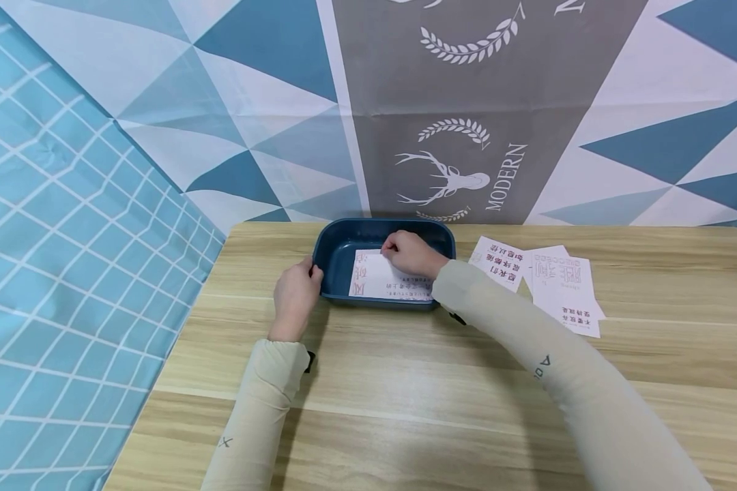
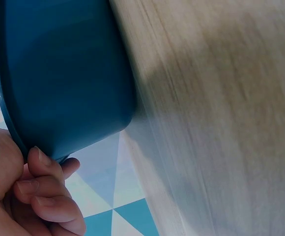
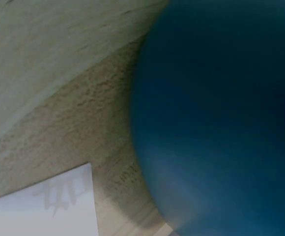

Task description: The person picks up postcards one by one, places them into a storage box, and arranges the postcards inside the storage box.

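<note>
A dark blue rectangular basin (image 1: pixel 338 262) with rounded corners stands at the table's back edge. My left hand (image 1: pixel 296 294) pinches the basin's left rim between thumb and curled fingers; the left wrist view shows these fingers (image 2: pixel 54 201) at the rim, beside the basin's outer wall (image 2: pixel 64 73). Inside the basin, my right hand (image 1: pixel 414 254) pinches the top edge of a white printed card (image 1: pixel 381 276) with red and black characters. In the right wrist view only the basin's side (image 3: pixel 216 123) and a card corner (image 3: pixel 59 196) show; the right hand is out of sight there.
Several white printed cards (image 1: pixel 559 286) lie overlapping on the wooden table (image 1: pixel 405 395), right of the basin. A patterned cloth (image 1: pixel 270 102) hangs behind the table, and a blue grid-patterned cloth (image 1: pixel 67 273) covers the left side.
</note>
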A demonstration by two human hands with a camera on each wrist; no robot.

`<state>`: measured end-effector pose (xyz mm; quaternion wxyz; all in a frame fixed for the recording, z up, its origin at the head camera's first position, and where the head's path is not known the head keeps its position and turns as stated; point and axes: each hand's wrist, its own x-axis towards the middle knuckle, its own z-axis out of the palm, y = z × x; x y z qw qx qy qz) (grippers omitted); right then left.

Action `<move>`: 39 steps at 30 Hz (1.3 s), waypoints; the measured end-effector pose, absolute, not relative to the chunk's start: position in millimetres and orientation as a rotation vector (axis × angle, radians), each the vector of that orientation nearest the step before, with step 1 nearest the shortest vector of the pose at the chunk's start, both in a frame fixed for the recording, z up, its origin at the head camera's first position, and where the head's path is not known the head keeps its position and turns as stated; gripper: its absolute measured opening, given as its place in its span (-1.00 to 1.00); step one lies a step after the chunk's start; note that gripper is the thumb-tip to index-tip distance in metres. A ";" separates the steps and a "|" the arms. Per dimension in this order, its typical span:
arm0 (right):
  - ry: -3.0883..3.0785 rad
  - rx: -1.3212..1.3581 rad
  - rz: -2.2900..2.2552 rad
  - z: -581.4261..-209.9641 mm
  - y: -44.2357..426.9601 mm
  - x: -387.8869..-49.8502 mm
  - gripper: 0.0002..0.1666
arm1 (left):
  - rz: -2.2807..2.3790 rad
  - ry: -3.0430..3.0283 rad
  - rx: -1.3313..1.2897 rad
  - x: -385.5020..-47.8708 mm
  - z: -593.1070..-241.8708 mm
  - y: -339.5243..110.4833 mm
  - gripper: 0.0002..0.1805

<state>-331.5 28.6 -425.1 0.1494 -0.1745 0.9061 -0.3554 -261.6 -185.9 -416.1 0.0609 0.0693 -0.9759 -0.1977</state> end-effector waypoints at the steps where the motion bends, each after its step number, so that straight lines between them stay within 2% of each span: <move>1: 2.603 -0.498 -1.022 -425.7 28.4 -331.6 -0.74 | -0.599 -2.954 0.209 -261.6 -416.2 -186.1 -0.78; 25: 2.608 -0.509 -1.045 -433.5 29.8 -335.9 -0.73 | -0.591 -2.950 0.192 -261.2 -415.2 -186.1 -0.76; 39: 2.680 -0.567 -0.879 -437.9 28.0 -336.2 -0.73 | -0.607 -2.963 0.206 -260.4 -415.0 -186.6 -0.76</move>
